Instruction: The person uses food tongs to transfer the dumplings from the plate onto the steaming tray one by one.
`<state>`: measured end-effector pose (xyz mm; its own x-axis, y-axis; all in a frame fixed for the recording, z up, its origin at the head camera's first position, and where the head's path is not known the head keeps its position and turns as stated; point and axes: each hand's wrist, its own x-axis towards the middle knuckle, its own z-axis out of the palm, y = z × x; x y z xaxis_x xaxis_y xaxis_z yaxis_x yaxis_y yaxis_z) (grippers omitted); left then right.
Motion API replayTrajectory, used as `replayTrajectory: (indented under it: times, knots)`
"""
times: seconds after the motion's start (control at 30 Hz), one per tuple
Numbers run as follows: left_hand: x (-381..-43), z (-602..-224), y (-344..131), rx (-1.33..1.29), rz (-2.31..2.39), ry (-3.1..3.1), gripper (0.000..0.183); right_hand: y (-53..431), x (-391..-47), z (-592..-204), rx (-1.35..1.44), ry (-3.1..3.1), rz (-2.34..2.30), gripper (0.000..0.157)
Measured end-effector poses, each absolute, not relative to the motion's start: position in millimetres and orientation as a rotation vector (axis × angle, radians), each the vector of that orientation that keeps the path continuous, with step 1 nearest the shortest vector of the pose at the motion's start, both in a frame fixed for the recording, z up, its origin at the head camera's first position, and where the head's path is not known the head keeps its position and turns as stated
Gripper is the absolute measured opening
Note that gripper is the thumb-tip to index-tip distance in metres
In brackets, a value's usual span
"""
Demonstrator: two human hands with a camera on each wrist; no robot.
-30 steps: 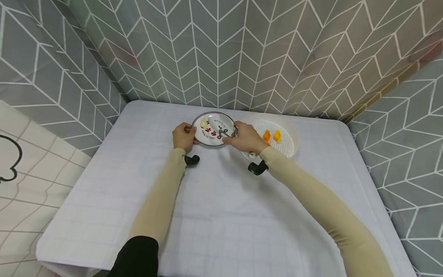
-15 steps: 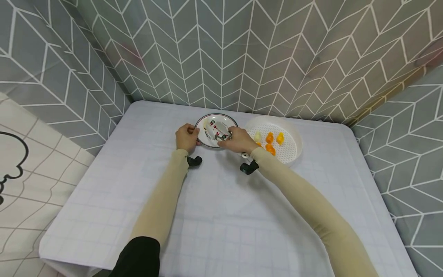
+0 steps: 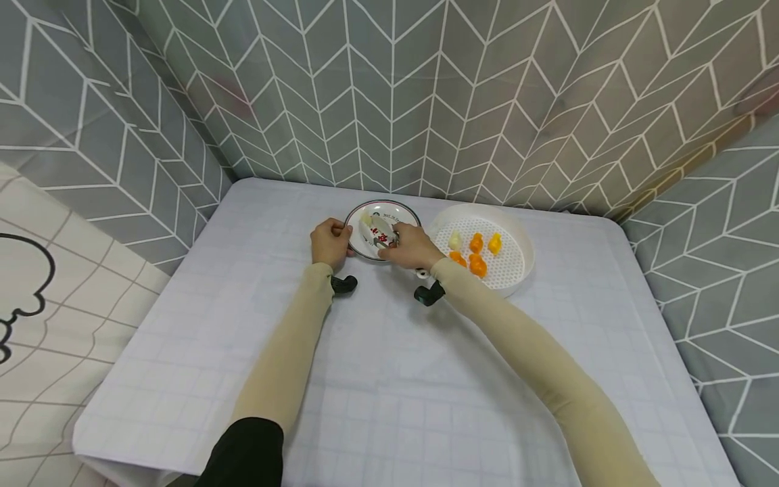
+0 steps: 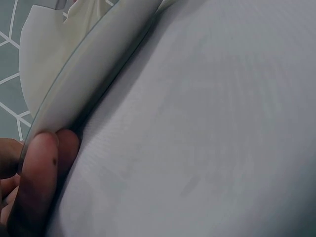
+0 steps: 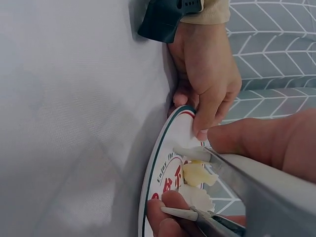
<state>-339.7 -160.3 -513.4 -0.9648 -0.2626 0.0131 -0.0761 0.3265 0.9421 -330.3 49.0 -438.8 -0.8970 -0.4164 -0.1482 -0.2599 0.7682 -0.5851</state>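
My left hand [image 3: 330,242] pinches the left rim of a round white plate [image 3: 403,214] with dark edging and red lettering. In the left wrist view its fingertips [image 4: 42,155] curl at the rim, and the right wrist view shows the thumb on the plate's upper side. Metal tongs [image 5: 232,177] with white tips are gripped in my right hand [image 3: 415,247] over the plate. A pale yellow piece [image 5: 197,174] lies between the spread tips, near the plate's far left side in the head view. My right fingers partly cover the plate's lower right.
Just right of the plate stands a round white perforated basket [image 3: 511,260] with several small orange [image 3: 477,265] and yellow pieces [image 3: 495,243]. A white cloth [image 3: 365,379] covers the table. Patterned grey curtains [image 3: 389,101] close off the back and sides.
My right hand has moved left with the tongs, uncovering more of the basket and its pieces. My left hand keeps its hold on the plate rim. The head view has shifted slightly.
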Motion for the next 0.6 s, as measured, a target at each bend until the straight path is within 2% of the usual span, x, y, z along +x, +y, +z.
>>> replayTrajectory:
  times: [0.1, 0.33, 0.6]
  knots:
    - [-339.2, -513.4, -159.9, 0.301, -1.702, -2.414, 0.023, 50.3, -330.4, -438.5, -0.533, 2.689, -0.829, 0.060]
    - [-341.0, -517.1, -159.0, 0.261, -1.742, -2.387, 0.022, 70.4, -322.3, -423.5, -0.492, 2.669, -0.814, 0.076]
    - [-341.2, -518.2, -161.7, 0.279, -1.714, -2.426, 0.023, 117.5, -308.1, -397.9, -0.447, 2.660, -0.809, 0.074]
